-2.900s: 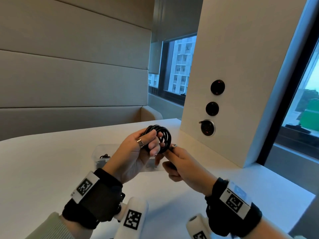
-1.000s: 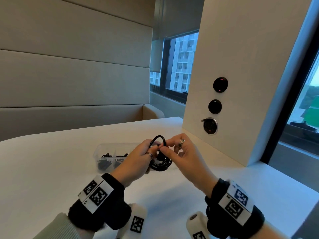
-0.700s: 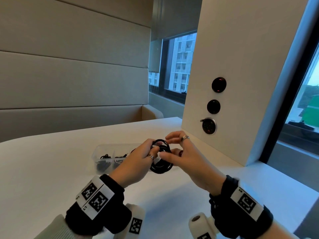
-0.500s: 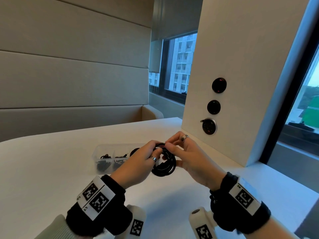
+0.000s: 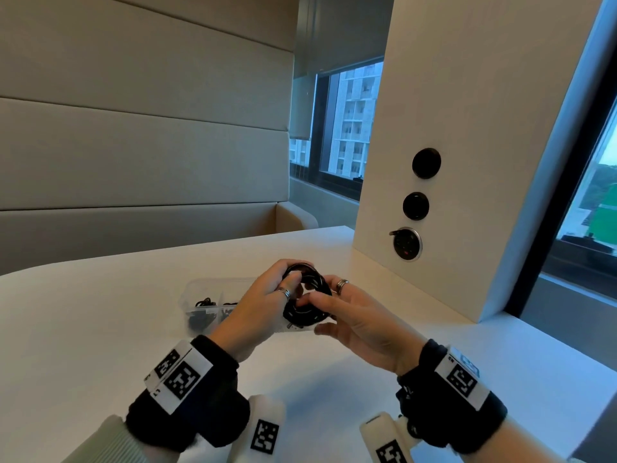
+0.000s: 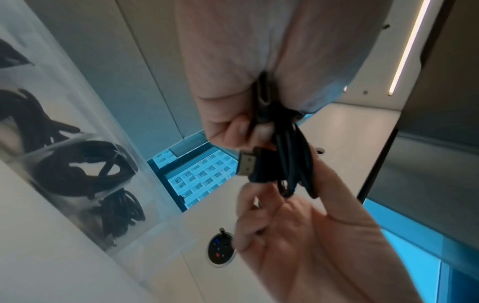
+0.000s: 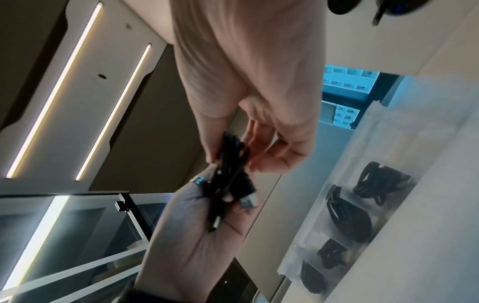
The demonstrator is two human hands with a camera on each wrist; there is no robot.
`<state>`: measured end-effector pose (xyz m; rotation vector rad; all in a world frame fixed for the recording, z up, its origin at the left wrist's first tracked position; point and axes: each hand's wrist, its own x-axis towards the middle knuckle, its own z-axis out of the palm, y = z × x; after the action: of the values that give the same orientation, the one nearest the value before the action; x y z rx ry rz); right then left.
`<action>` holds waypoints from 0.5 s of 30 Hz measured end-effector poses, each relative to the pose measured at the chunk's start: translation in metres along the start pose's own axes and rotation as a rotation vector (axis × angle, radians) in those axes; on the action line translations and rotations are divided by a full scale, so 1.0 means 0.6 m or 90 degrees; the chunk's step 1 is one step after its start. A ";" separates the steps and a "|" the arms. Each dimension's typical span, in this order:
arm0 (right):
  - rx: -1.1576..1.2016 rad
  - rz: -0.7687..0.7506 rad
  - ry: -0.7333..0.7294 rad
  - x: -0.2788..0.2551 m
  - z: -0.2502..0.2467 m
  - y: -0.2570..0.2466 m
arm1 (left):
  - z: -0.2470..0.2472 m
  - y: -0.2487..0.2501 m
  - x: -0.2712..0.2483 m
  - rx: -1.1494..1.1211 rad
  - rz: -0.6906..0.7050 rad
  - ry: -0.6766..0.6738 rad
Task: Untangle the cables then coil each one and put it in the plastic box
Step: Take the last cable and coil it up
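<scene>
A black cable (image 5: 309,304), wound into a small round coil, is held just above the white table (image 5: 100,329). My left hand (image 5: 263,305) grips the coil's left side with curled fingers. My right hand (image 5: 354,315) pinches its lower right side. In the left wrist view a flat metal plug (image 6: 247,165) sticks out of the coil (image 6: 293,162), next to my left fingertips (image 6: 233,131). The right wrist view shows the coil (image 7: 230,174) edge-on between both hands. Behind my left hand stands the clear plastic box (image 5: 213,285), holding several coiled black cables (image 6: 85,164).
A white pillar (image 5: 467,128) stands on the table's right side, close behind my hands. It carries two black round sockets and a metal-rimmed one (image 5: 407,243). A padded bench wall (image 5: 133,145) runs behind the table. Windows are at the right.
Both hands have come down from chest height to just above the table with the coil. My right hand shifted from the coil's top to its lower right side.
</scene>
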<state>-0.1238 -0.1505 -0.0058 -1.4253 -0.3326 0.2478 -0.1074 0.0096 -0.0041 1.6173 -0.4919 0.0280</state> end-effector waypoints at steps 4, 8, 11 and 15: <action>0.039 -0.024 -0.049 0.006 0.007 -0.002 | -0.002 -0.002 0.007 -0.143 -0.059 0.015; 0.118 -0.018 -0.073 0.003 0.023 -0.004 | -0.009 0.006 0.008 -0.262 -0.084 0.019; 0.095 -0.014 -0.082 0.003 0.018 -0.004 | -0.015 0.028 0.001 -0.328 -0.084 -0.034; -0.013 -0.067 -0.125 0.002 -0.014 -0.004 | -0.020 0.042 -0.008 -0.400 -0.120 -0.120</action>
<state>-0.1197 -0.1584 -0.0044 -1.4021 -0.5714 0.3001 -0.1169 0.0217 0.0198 1.0441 -0.4328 -0.3887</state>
